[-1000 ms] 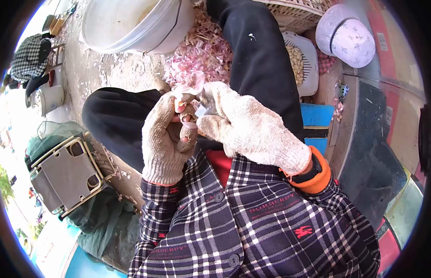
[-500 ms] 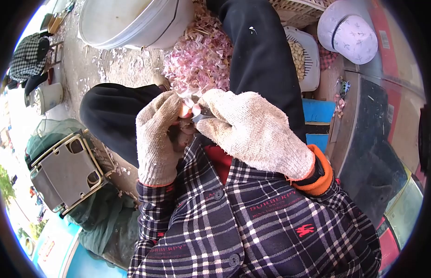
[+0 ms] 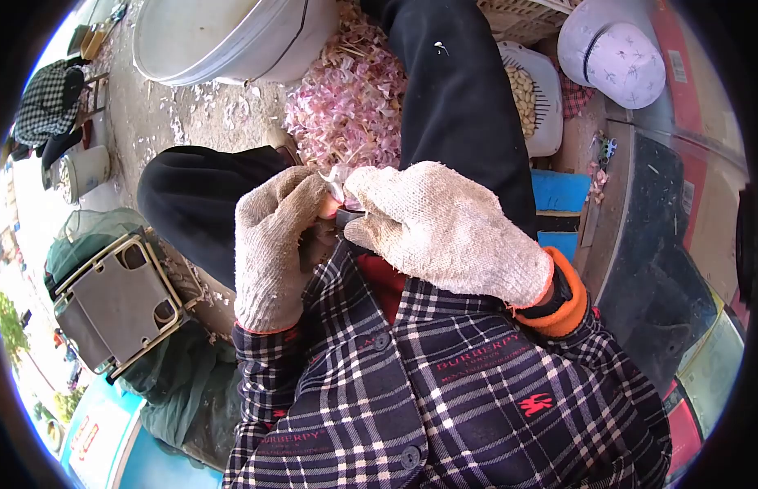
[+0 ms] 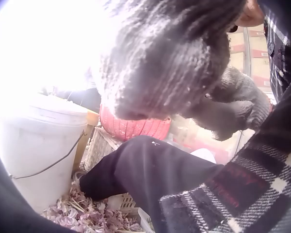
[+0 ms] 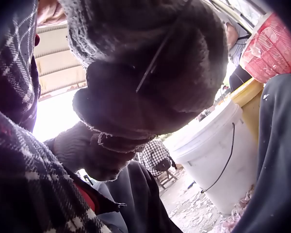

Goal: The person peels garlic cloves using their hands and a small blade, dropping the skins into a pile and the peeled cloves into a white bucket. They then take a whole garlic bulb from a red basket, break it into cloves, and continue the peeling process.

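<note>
In the head view my left hand, in a knitted off-white glove, pinches a pinkish garlic clove at its fingertips. White papery skin sticks up from the clove. My gloved right hand meets it from the other side, thumb and fingers gripping a small knife whose short dark blade lies against the clove. Both hands are over the lap, close together. The wrist views show mostly the gloves' undersides, the left glove and the right glove, and the clove is hidden there.
Pink garlic skins are heaped on the ground between the legs. A large white bucket stands beyond. Right of the knee is a white basket with peeled cloves. A folding chair stands left; a pale hat lies at upper right.
The left hand has turned and shifted slightly left and down, so its fingers now hide behind its back. The knife has tilted from a bright blade to a dark one, staying by the clove.
</note>
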`<action>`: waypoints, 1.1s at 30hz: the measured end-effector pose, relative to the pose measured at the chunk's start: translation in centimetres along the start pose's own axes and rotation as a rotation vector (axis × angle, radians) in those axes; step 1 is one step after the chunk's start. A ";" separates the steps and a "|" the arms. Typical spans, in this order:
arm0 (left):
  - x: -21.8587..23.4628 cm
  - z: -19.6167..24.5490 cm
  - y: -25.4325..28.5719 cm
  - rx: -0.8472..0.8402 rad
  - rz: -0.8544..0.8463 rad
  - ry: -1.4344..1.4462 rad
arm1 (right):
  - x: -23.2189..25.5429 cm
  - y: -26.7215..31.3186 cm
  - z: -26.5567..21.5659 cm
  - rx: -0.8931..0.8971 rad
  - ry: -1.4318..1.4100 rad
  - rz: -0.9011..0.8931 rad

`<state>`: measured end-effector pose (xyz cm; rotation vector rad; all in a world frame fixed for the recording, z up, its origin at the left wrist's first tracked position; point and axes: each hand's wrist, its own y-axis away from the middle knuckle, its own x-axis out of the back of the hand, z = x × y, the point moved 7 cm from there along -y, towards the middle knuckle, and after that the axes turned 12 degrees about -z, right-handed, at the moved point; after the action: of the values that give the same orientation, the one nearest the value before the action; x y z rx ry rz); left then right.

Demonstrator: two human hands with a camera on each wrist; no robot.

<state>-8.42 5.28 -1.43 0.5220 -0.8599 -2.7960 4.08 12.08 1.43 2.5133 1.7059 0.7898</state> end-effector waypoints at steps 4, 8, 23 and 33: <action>-0.2 0.0 0.0 0.015 -0.060 0.013 | 0.0 0.0 0.6 0.019 -0.073 0.028; -0.3 -0.3 0.1 0.009 -0.094 0.041 | 0.3 -0.1 0.7 -0.087 -0.221 -0.085; -1.3 0.0 0.5 -0.111 0.044 -0.145 | -1.4 -0.2 2.8 -0.268 -0.683 -0.096; 0.1 0.0 0.3 -0.296 -0.078 -0.490 | -2.1 0.1 2.4 -0.223 -1.091 -0.220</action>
<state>-8.51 5.00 -1.31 -0.1884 -0.4815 -3.0965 4.52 10.91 -1.47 1.8999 1.3058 -0.3657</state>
